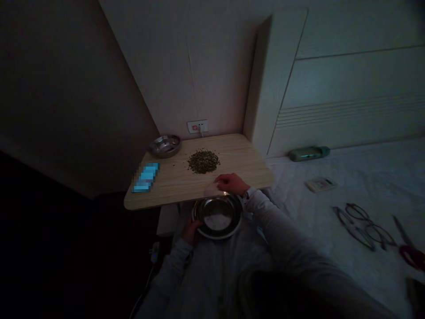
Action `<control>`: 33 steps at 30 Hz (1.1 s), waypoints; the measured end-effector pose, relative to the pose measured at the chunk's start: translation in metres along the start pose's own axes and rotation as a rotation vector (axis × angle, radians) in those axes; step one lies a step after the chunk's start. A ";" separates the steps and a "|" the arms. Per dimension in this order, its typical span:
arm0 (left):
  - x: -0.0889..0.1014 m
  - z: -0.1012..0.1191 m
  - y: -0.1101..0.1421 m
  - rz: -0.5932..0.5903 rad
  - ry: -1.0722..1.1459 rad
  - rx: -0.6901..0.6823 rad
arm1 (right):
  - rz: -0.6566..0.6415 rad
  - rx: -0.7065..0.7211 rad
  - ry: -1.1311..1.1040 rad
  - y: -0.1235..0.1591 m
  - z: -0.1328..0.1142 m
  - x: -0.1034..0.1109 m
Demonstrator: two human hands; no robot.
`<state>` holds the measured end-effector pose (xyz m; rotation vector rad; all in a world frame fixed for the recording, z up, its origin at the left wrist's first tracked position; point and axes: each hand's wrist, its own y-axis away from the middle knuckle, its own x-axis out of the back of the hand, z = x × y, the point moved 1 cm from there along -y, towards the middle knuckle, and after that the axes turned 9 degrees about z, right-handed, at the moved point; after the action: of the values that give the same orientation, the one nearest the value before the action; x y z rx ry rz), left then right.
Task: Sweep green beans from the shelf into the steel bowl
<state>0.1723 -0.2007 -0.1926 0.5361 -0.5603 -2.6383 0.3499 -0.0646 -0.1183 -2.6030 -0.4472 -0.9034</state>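
Note:
A shiny steel bowl is tucked just below the front edge of the small wooden table. My left hand grips its left rim. On the tabletop lies a loose pile of small greenish-brown bits, like seeds or dried grains, with a few strays around it. At the table's front edge my right hand is closed on a pale, flat piece, which reaches over the bowl's far rim. Dim light hides what exactly that piece is.
A second steel bowl stands at the table's back left, with a lit phone in front. A wall socket holds a plug. On the bed at right lie a green case, a small pale box, eyeglasses and scissors.

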 end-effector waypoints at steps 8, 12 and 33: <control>0.001 -0.003 -0.002 -0.014 0.006 0.002 | -0.018 -0.060 -0.176 -0.002 0.006 -0.001; 0.002 -0.003 -0.001 -0.002 0.027 0.014 | 0.174 -0.098 -0.324 -0.006 0.011 0.002; -0.001 -0.006 0.003 0.006 0.098 0.038 | 0.579 -0.190 -0.477 -0.029 0.028 -0.002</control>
<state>0.1770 -0.2045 -0.1957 0.6707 -0.5819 -2.5838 0.3516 -0.0270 -0.1337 -2.8626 0.2970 -0.1368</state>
